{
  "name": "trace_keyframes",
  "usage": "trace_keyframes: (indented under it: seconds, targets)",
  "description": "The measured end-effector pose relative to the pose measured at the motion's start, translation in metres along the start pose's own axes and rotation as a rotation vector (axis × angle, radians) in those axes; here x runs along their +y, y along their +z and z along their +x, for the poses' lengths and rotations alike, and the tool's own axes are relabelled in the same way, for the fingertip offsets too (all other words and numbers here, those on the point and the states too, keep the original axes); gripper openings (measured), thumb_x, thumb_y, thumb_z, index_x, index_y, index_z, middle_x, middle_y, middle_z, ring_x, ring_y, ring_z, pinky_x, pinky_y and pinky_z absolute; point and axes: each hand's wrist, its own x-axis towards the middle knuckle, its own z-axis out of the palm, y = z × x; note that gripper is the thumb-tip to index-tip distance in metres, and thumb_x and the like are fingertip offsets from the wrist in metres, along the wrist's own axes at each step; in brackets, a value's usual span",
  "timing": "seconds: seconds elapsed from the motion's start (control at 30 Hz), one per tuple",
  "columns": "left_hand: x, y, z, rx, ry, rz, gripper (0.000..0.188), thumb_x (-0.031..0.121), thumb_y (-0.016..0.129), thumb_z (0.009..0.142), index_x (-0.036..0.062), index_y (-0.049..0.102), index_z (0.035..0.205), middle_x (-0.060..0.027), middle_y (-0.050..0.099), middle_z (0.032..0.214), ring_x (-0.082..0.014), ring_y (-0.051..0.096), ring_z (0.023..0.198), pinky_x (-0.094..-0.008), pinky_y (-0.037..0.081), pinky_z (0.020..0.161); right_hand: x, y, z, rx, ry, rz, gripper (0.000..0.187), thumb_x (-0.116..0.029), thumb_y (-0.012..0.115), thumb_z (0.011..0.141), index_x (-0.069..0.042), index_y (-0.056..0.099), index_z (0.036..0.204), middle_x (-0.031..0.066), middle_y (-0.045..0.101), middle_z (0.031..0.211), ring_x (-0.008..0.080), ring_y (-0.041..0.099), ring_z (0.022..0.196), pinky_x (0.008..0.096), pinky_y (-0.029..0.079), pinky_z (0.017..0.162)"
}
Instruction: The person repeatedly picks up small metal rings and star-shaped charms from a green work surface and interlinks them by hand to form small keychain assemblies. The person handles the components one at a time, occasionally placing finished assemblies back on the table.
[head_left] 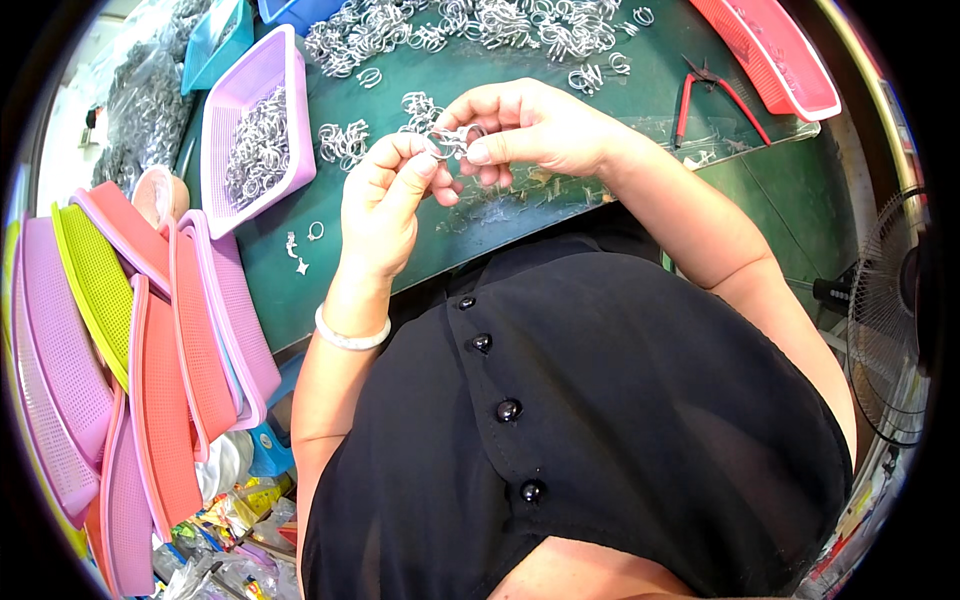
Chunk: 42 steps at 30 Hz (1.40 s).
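Over the near edge of the green table, my two hands meet at a small cluster of silver metal rings (458, 140). My left hand (388, 195) pinches its left side between thumb and fingers. From the other side my right hand (535, 125) grips it, the thumb pressed against the fingers. How the rings join is too small to make out. Just beyond my fingers lies one small bunch of rings (420, 108), with another bunch (343, 143) to its left. A loose ring (316, 231) and a tiny star-shaped piece (301, 267) rest left of my left wrist.
A large heap of rings (480, 25) covers the table's far side. A lilac basket (300, 130) of small metal pieces stands at left, above stacked coloured baskets (165, 400). Red-handled pliers (684, 110) and a red basket (822, 100) lie right. A fan (885, 320) stands far right.
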Motion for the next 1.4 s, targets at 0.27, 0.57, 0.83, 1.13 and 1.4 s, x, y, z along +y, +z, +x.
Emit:
trace_keyframes:
  seconds: [0.27,0.57,0.83,1.13,1.4]
  targets:
    - [-0.001,-0.001,0.001,0.050,-0.044,-0.084,0.013,0.015,0.050,0.090,0.0027,0.054,0.092,-0.0036,0.056,0.074,-0.0112,0.055,0.061,-0.0266,0.051,0.065,0.002,0.000,0.000,0.010,-0.010,0.018,0.032,-0.011,0.057,0.084,0.002,0.050,0.113,0.0055,0.059,0.080,0.0101,0.057,0.068,0.0228,0.047,0.060]
    - [0.000,0.002,0.000,0.041,-0.048,-0.040,0.014,0.015,0.049,0.091,0.0025,0.053,0.090,-0.0028,0.055,0.073,-0.0105,0.053,0.061,-0.0273,0.050,0.066,0.002,-0.001,-0.001,0.045,0.003,-0.009,0.032,-0.008,0.057,0.084,0.002,0.051,0.113,0.0048,0.059,0.082,0.0104,0.058,0.070,0.0232,0.048,0.061]
    - [0.008,-0.002,0.002,-0.054,-0.041,0.182,0.011,0.011,0.049,0.090,0.0010,0.053,0.089,-0.0019,0.054,0.073,-0.0088,0.051,0.062,-0.0235,0.047,0.062,0.002,-0.002,-0.001,0.026,-0.052,-0.010,0.030,-0.003,0.057,0.081,0.002,0.054,0.111,0.0052,0.060,0.083,0.0107,0.058,0.072,0.0238,0.047,0.064]
    - [0.012,-0.003,0.003,-0.118,-0.025,0.335,0.007,0.007,0.049,0.089,0.0023,0.054,0.088,0.0007,0.052,0.072,-0.0057,0.049,0.063,-0.0189,0.043,0.056,0.010,-0.004,-0.001,-0.013,-0.054,0.021,0.032,0.001,0.055,0.080,0.002,0.053,0.112,0.0068,0.061,0.088,0.0114,0.057,0.072,0.0243,0.047,0.065]
    - [0.017,-0.005,-0.001,-0.170,0.026,0.536,0.011,0.012,0.049,0.090,0.0016,0.054,0.091,-0.0014,0.054,0.073,-0.0076,0.050,0.064,-0.0196,0.042,0.056,0.010,0.000,0.000,0.018,-0.105,0.040,0.029,0.003,0.053,0.080,0.001,0.052,0.109,0.0083,0.061,0.093,0.0116,0.058,0.074,0.0244,0.048,0.065]
